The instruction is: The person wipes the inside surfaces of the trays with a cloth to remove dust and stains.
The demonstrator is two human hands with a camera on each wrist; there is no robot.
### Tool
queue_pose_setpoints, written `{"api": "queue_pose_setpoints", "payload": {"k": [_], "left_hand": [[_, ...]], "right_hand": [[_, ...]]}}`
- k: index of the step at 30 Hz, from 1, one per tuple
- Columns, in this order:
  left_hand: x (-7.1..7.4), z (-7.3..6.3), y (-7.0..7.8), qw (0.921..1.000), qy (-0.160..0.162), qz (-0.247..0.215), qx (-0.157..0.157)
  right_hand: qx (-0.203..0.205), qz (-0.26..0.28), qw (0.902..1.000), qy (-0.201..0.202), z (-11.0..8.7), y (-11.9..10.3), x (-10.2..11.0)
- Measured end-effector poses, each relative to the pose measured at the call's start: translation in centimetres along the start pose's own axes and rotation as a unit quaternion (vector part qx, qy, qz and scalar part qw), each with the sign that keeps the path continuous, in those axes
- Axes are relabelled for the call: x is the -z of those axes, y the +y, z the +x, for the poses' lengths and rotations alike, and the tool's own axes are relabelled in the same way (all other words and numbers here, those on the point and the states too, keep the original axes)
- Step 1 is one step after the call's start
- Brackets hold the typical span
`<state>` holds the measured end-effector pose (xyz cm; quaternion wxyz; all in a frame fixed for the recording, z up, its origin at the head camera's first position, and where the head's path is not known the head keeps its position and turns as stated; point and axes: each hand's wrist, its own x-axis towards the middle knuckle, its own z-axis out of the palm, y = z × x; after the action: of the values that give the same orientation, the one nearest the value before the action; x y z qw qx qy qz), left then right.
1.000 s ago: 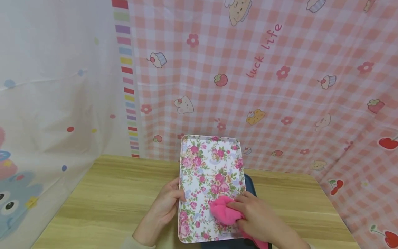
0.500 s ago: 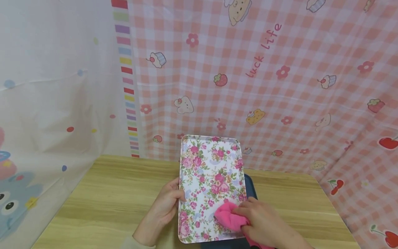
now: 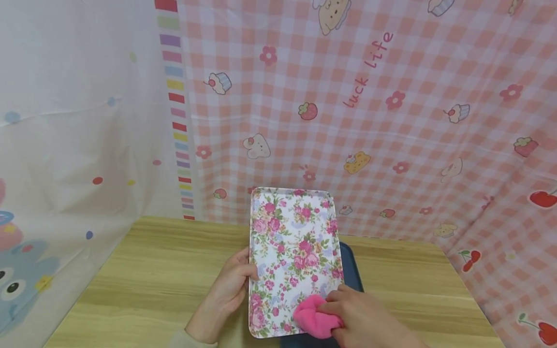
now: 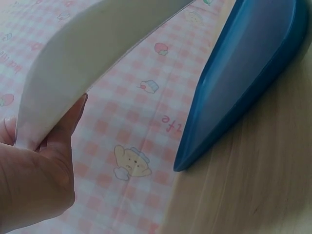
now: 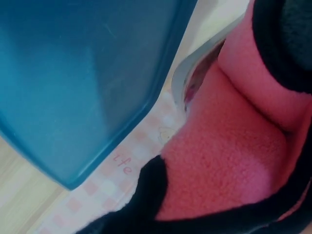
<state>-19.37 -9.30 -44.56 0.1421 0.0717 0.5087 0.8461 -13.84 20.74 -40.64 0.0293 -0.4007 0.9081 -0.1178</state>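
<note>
A white tray with a pink rose print [image 3: 287,261] is held up tilted above the table, its patterned face toward the head camera. My left hand [image 3: 230,285] grips its left edge, thumb on the front; the plain pale back of the tray [image 4: 92,53] shows in the left wrist view. With my right hand [image 3: 365,319] I hold a bunched pink fleece cloth [image 3: 316,316] against the lower right of the tray. Close up, the cloth [image 5: 229,146] has a dark trim and hides my right fingers.
A dark blue tray [image 3: 352,266] lies on the wooden table [image 3: 152,290] behind and below the flowered one, partly covered by it. Pink checked sheeting [image 3: 304,135] hangs behind the table, with white sheeting [image 3: 87,121] at the left.
My right hand has carried the cloth down the tray, first slightly right, then back left to near the bottom edge. My left hand and the flowered tray have hardly moved.
</note>
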Motion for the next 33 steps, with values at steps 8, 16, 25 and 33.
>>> {"api": "queue_pose_setpoints", "payload": {"k": [8,16,25,33], "left_hand": [[0.1,0.0,-0.1,1.0000,0.007,-0.001,0.001],[0.1,0.0,-0.1,1.0000,0.008,-0.003,0.002],[0.1,0.1,-0.1,1.0000,0.004,-0.001,-0.002],[-0.2,0.1,-0.1,1.0000,-0.006,0.002,0.000]], "right_hand": [[0.096,-0.059,0.9912,0.070,1.9,-1.5,-0.9],[0.119,-0.108,0.9826,0.093,4.2,-3.8,-1.1],[0.103,-0.129,0.9816,0.096,5.5,-4.7,-0.9],[0.079,-0.138,0.9783,0.133,6.4,-4.6,-0.2]]}}
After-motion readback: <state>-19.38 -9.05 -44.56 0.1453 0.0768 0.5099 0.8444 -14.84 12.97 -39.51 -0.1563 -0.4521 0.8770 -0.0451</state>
